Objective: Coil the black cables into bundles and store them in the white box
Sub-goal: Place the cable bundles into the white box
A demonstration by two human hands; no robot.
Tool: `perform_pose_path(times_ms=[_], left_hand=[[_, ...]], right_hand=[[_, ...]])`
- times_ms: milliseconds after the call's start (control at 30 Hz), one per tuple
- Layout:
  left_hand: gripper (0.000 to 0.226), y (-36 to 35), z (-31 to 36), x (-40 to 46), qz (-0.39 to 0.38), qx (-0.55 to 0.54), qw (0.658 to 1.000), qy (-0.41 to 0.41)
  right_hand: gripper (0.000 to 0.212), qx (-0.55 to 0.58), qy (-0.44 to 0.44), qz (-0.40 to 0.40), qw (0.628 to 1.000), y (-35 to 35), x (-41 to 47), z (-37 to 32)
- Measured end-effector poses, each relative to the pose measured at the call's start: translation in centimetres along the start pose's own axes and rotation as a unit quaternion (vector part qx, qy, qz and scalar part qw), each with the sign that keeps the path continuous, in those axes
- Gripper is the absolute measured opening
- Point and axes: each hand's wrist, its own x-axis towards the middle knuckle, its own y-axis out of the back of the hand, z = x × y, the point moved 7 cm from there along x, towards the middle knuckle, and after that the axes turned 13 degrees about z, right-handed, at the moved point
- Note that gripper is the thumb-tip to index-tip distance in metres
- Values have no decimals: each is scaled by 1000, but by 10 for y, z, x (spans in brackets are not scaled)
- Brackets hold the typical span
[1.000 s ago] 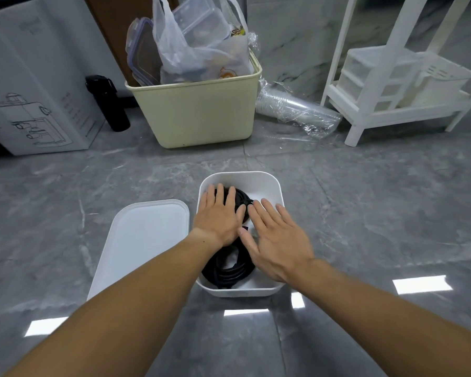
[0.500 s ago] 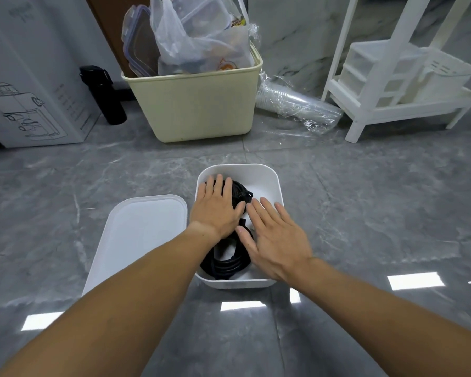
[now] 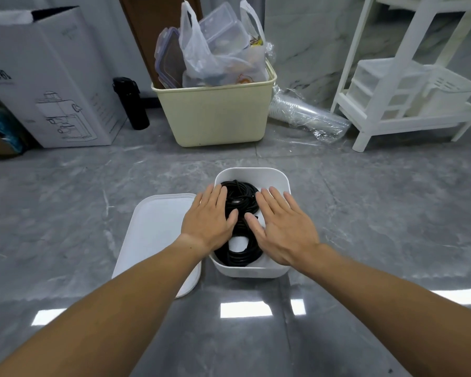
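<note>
Both hands lie flat, fingers straight and slightly spread, gripping nothing: the left hand (image 3: 211, 219) palm-down over the left rim of the white box (image 3: 252, 174), the right hand (image 3: 282, 227) over its right side, both covering part of the coiled black cables (image 3: 239, 198) that sit inside the box on the grey marble floor (image 3: 65, 213). Just left of the box lies its white lid (image 3: 158, 227), partly hidden by the left forearm. Farther back stand a cream bin (image 3: 218, 115) stuffed with a plastic bag (image 3: 215, 58) and food containers, a black bottle (image 3: 131, 103), a cardboard box (image 3: 52, 77), wrapped plastic cups (image 3: 307, 115) and a white shelf rack (image 3: 408, 91).
</note>
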Motion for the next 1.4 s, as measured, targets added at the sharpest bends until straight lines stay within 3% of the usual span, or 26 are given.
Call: perform_pose_path(times_ms=[133,600,733,1033,1400], left_hand=[[57,21,-21,-14,10,11,1000,10],[73,81,-115,-76,18,32,994,104],[67,100,-142,-103,35,45,990,129],[76,120,-211,-185,-1,84,974,211],[78,134,-258,-276,10,96,952,289]], right_hand=[[68,10,7,5,1000,10,0,-15],[71,17,85,29,996,20,3,-98],[73,12,128,38,991,20,1,-134],[70,51,195,6,979,3,-13,-223],[71,71,258,-20,963,-7,-37,-289]])
